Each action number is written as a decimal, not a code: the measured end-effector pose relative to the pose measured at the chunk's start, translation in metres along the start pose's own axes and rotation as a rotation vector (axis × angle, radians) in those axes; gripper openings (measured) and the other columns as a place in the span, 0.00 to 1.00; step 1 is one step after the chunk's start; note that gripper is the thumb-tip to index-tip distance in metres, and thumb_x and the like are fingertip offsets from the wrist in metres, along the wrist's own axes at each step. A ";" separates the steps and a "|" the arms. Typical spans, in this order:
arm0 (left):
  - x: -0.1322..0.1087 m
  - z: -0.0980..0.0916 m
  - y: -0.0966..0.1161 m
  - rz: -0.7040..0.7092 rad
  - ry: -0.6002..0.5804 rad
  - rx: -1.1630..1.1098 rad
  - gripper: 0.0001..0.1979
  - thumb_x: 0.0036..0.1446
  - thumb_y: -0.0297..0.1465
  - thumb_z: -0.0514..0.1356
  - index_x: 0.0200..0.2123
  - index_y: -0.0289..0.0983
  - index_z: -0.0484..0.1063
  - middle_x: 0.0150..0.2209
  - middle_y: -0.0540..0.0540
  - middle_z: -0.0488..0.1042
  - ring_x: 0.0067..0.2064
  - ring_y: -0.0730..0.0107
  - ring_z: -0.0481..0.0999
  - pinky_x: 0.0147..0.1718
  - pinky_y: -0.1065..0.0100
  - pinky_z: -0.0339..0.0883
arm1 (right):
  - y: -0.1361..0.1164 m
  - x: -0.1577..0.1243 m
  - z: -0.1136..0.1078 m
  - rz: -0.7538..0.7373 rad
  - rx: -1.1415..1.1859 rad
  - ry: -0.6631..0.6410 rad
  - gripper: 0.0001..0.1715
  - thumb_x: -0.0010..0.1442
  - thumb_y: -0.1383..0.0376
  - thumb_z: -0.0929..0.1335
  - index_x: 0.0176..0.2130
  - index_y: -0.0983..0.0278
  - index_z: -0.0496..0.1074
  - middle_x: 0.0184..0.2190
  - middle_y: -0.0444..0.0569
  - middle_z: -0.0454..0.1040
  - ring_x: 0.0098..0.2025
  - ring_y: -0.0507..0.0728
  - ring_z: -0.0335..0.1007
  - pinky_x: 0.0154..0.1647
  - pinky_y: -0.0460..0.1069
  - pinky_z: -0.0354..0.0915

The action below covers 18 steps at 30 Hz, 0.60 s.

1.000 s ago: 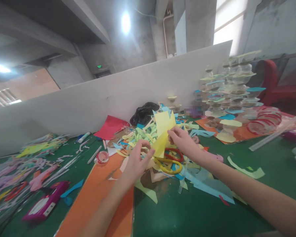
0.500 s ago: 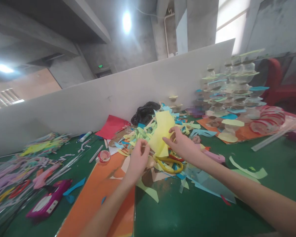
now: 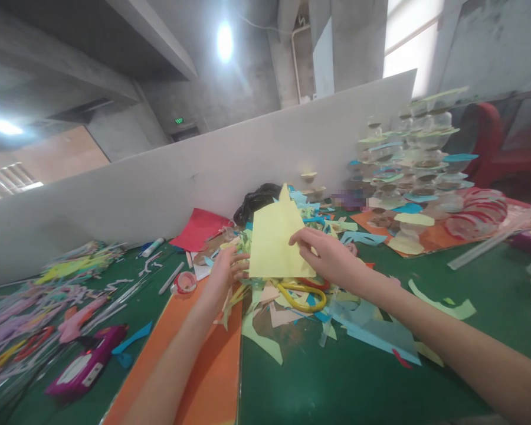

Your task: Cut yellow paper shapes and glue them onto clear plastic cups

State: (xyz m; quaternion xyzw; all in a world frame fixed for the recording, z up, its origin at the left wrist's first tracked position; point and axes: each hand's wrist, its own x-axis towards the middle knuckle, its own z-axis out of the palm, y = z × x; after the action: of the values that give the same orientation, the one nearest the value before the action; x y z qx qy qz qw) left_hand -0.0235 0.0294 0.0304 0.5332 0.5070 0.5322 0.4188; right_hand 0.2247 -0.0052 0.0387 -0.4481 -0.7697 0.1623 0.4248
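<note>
Yellow sheet (image 3: pixel 277 239) mid-frame, wide face toward camera, pointed bit sticking up at its top, above a heap of paper scraps (image 3: pixel 261 342). Left hand (image 3: pixel 225 271) at the sheet's left edge: fingers half curled, a bit spread, tips at or just beside the edge; can't tell if they grip it. Right hand (image 3: pixel 327 254) at the right edge: fingers bent over the sheet's front, touching it; can't tell if thumb and fingers pinch it.

Just below the sheet, a yellow loop handle (image 3: pixel 298 306) and a red loop handle (image 3: pixel 317 284), both partly covered. Orange board (image 3: pixel 212 378) runs under left forearm to bottom of frame, on green table (image 3: pixel 292 389). Light blue paper (image 3: pixel 380 333) lower right of center.

Text: purple device (image 3: pixel 88 367), lower left, has a white label, print too small to read. Green lit sign (image 3: pixel 179 120), upper left of center, characters illegible. White tube with blue (image 3: pixel 153 247), left of center, marking unreadable.

Also: red sheet (image 3: pixel 199 229) and black plastic bag (image 3: pixel 254 202) behind the heap; tape roll (image 3: pixel 186 283) by the orange board; stacked clear cups (image 3: pixel 425 156) with paper pieces, right side.
</note>
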 end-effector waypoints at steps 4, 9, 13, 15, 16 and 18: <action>0.000 0.001 0.003 -0.094 -0.058 -0.069 0.20 0.55 0.45 0.61 0.44 0.38 0.67 0.36 0.45 0.77 0.26 0.72 0.76 0.21 0.73 0.66 | 0.000 0.001 -0.008 -0.245 0.066 -0.059 0.13 0.62 0.69 0.59 0.36 0.59 0.70 0.38 0.48 0.72 0.38 0.56 0.67 0.39 0.50 0.62; -0.011 0.005 0.012 -0.113 -0.129 -0.091 0.20 0.53 0.43 0.64 0.43 0.35 0.74 0.38 0.39 0.80 0.34 0.62 0.80 0.32 0.65 0.73 | 0.000 -0.001 -0.011 -0.337 0.217 -0.071 0.11 0.63 0.70 0.59 0.35 0.59 0.67 0.34 0.45 0.71 0.39 0.55 0.67 0.40 0.49 0.62; -0.014 0.001 0.018 -0.052 -0.008 -0.071 0.21 0.47 0.40 0.69 0.42 0.34 0.75 0.40 0.39 0.81 0.36 0.59 0.80 0.34 0.64 0.73 | 0.001 -0.001 -0.005 -0.043 0.016 -0.018 0.12 0.69 0.66 0.52 0.43 0.59 0.60 0.37 0.47 0.72 0.36 0.54 0.69 0.35 0.48 0.63; -0.011 -0.004 0.020 0.023 0.121 -0.065 0.20 0.48 0.40 0.67 0.43 0.36 0.75 0.43 0.41 0.80 0.38 0.61 0.79 0.35 0.67 0.72 | 0.001 -0.002 -0.001 0.098 -0.169 -0.059 0.15 0.70 0.65 0.49 0.47 0.60 0.59 0.38 0.49 0.73 0.34 0.55 0.70 0.32 0.49 0.63; -0.009 -0.008 0.020 0.056 0.184 -0.064 0.19 0.50 0.39 0.66 0.43 0.37 0.74 0.43 0.42 0.80 0.39 0.62 0.79 0.35 0.67 0.72 | 0.001 -0.003 0.001 0.135 -0.237 -0.103 0.14 0.70 0.63 0.51 0.47 0.61 0.60 0.38 0.50 0.74 0.33 0.55 0.71 0.30 0.49 0.62; -0.004 -0.015 0.021 0.100 0.283 -0.061 0.16 0.52 0.38 0.64 0.42 0.37 0.74 0.43 0.43 0.79 0.39 0.63 0.79 0.37 0.66 0.72 | -0.001 -0.006 0.006 0.143 -0.327 -0.203 0.10 0.68 0.60 0.59 0.45 0.62 0.64 0.38 0.52 0.75 0.33 0.58 0.72 0.30 0.50 0.62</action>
State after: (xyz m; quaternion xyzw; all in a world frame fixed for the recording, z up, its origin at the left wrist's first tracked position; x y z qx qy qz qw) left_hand -0.0361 0.0208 0.0517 0.4646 0.5176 0.6371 0.3321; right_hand 0.2206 -0.0102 0.0329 -0.5460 -0.7908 0.1095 0.2540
